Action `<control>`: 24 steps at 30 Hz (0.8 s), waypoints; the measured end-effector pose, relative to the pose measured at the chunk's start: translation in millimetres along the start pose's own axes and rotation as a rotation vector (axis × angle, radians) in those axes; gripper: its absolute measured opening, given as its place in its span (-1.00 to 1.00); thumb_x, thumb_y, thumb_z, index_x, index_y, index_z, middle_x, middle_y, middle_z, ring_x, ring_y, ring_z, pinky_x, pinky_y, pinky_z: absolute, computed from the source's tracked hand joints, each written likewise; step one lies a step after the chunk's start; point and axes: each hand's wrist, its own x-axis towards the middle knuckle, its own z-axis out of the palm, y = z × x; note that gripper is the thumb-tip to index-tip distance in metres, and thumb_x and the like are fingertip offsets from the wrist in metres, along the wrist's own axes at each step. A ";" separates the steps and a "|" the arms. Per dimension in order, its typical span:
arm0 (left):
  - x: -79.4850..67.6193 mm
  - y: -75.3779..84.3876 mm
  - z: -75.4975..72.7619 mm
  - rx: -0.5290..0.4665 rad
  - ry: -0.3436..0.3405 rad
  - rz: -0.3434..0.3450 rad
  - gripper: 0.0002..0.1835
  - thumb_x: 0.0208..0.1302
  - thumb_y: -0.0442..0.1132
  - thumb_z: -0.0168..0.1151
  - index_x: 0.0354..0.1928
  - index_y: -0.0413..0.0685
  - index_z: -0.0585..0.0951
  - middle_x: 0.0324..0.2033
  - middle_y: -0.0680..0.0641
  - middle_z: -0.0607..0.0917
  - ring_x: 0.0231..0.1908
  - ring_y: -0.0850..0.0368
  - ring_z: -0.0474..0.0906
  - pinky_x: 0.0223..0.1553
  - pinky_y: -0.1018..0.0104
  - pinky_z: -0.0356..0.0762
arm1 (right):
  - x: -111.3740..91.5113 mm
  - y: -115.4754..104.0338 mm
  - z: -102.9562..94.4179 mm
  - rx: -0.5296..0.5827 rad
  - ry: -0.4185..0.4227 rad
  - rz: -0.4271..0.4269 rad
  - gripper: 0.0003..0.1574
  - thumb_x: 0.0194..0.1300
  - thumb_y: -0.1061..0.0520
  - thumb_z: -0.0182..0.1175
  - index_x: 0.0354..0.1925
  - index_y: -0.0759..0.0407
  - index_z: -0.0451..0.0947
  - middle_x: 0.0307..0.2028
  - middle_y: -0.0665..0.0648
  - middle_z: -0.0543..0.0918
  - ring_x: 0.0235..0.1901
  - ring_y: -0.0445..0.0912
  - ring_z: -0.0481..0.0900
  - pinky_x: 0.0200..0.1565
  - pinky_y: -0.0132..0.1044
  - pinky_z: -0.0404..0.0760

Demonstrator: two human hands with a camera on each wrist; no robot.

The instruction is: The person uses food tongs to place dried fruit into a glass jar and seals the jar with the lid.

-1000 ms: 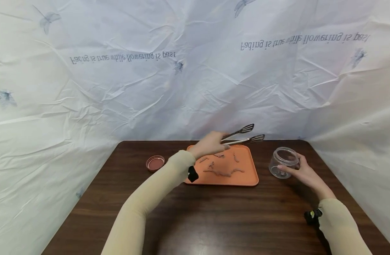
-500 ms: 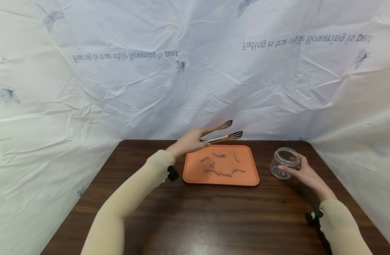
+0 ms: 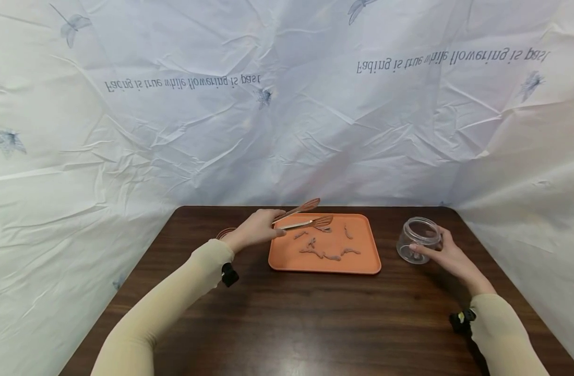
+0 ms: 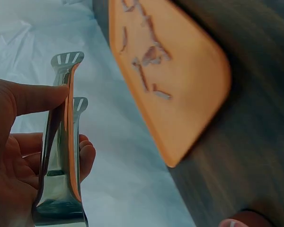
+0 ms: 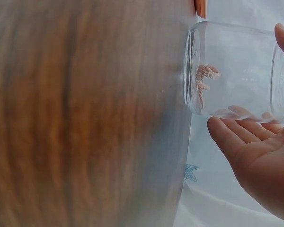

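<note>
My left hand (image 3: 256, 230) grips metal tongs (image 4: 59, 161) with slotted tips, thumb on one arm and fingers round the other. The tongs' tips stand apart over the left back part of the orange tray (image 3: 287, 259), with nothing between them. Several thin brownish strips (image 3: 332, 257) lie scattered on the tray. At the right, my right hand (image 3: 451, 256) holds a clear, lidless jar (image 3: 418, 240) upright on the table, thumb on one side and fingers on the other. A few brownish pieces (image 5: 207, 73) lie at the jar's bottom in the right wrist view.
A round reddish lid (image 3: 225, 233) lies left of the tray, partly hidden behind my left hand. The dark wooden table (image 3: 287, 318) ends at the back against a white printed sheet (image 3: 287, 130), which also rises at both sides.
My left hand has moved left with the tongs, from over the tray's middle toward its left edge, then lowered. The right hand and jar stay in place.
</note>
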 end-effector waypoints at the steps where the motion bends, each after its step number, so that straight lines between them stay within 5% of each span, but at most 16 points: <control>1: -2.5 -2.0 1.6 0.003 -0.003 0.001 -0.32 0.41 -0.08 0.29 0.48 -0.13 0.35 0.32 -0.16 0.51 0.15 -0.08 0.58 0.13 -0.04 0.52 | -0.2 0.3 -0.1 -0.002 0.001 -0.001 0.45 0.39 -0.29 0.22 0.54 0.29 -0.61 0.45 0.62 -0.07 0.37 0.57 0.02 0.17 0.46 0.21; 9: -16.8 -15.0 15.8 -0.041 -0.023 0.003 -0.34 0.38 -0.12 0.32 0.44 -0.21 0.39 0.27 -0.22 0.55 0.17 -0.13 0.56 0.04 -0.04 0.57 | -0.4 2.1 0.0 0.004 -0.013 0.002 0.44 0.39 -0.29 0.22 0.54 0.28 -0.62 0.45 0.62 -0.08 0.37 0.57 0.02 0.15 0.44 0.25; 24: -19.6 -26.7 39.4 -0.020 -0.044 -0.006 -0.40 0.37 -0.20 0.33 0.40 -0.20 0.44 0.23 -0.22 0.58 0.15 -0.12 0.58 0.06 -0.03 0.57 | 0.1 1.2 -0.4 -0.005 -0.010 -0.007 0.46 0.38 -0.32 0.22 0.55 0.25 -0.64 0.47 0.58 -0.07 0.38 0.56 0.01 0.17 0.45 0.22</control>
